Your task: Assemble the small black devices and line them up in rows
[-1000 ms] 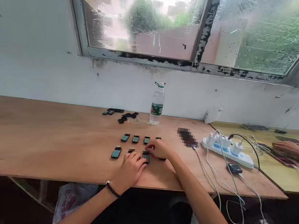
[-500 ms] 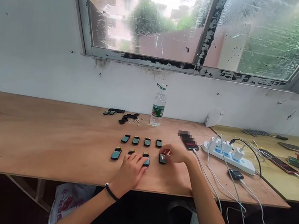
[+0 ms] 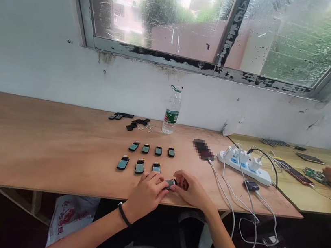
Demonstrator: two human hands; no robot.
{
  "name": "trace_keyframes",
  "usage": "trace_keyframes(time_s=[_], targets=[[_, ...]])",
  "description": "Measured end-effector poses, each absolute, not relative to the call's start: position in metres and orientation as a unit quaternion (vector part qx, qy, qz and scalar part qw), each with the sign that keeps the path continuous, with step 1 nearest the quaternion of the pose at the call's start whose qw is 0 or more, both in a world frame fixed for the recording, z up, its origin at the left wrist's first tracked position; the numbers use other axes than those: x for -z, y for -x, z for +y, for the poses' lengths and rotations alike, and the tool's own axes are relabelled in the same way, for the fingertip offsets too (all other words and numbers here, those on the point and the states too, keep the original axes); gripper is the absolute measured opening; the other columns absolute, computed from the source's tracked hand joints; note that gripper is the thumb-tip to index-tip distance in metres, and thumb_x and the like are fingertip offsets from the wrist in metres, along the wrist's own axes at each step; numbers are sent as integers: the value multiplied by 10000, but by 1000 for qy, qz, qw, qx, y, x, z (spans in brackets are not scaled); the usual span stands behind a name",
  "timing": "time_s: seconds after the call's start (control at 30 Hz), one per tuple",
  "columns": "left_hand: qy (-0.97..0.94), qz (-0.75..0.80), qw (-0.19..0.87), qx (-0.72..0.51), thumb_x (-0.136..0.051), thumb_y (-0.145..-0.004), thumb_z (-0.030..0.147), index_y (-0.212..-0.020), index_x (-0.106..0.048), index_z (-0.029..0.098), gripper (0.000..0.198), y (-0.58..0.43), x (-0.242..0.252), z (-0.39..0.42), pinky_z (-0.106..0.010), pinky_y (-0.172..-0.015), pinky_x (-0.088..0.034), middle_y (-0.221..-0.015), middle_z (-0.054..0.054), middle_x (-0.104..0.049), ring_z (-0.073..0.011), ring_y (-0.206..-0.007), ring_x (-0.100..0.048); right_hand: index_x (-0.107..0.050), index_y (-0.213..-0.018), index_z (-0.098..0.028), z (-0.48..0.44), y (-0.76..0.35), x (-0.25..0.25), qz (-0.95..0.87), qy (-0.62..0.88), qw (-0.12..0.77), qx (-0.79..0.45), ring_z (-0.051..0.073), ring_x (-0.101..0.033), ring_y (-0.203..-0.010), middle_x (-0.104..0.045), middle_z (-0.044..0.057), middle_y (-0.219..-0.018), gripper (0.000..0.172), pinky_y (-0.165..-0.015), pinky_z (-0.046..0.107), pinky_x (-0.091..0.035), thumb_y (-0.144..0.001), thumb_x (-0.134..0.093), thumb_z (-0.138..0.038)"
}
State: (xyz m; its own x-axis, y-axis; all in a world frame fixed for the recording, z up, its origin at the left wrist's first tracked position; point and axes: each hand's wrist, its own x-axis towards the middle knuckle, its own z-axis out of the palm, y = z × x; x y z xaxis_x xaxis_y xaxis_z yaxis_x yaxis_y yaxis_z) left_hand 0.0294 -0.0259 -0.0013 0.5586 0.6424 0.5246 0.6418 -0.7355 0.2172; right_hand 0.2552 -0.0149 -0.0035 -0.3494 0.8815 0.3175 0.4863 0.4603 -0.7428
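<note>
While my left fingers (image 3: 158,181) hold a small black rectangular device (image 3: 171,183), my right fingers (image 3: 181,192) grip it. Seven similar devices (image 3: 140,166) lie on the brown wooden tabletop (image 3: 42,143).

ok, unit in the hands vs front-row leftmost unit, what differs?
The held unit is between the left hand and right hand; the front-left unit lies untouched on the table. The hands partly cover the held unit; the front-left unit's face is fully visible. Both show a greyish face with dark edging.
</note>
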Motion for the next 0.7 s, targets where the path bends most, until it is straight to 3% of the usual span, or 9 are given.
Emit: trace_keyframes(time_s=[0.23, 0.7], targets=[[-876, 367, -1, -312, -633, -974, 229, -1027, -697, 241, 84, -26, 3, -26, -406, -925, -379, -1087, -35, -684, -227, -1088, -580, -600, -1019, -197, -17, -262, 3, -794, 401, 351, -293, 151, -482, -741, -557, 2, -873, 187, -659, 274, -412, -877, -701, -263], [-882, 347, 21, -318, -646, -980, 263, -1035, -729, 254, 100, -24, 7, -23, -405, -910, -438, -1053, -23, -732, -216, -1028, -607, -504, -1012, -209, -19, -263, 4, -796, 410, 331, -299, 152, -454, -745, -517, -4, -883, 222, -673, 278, -419, -885, -674, -274]])
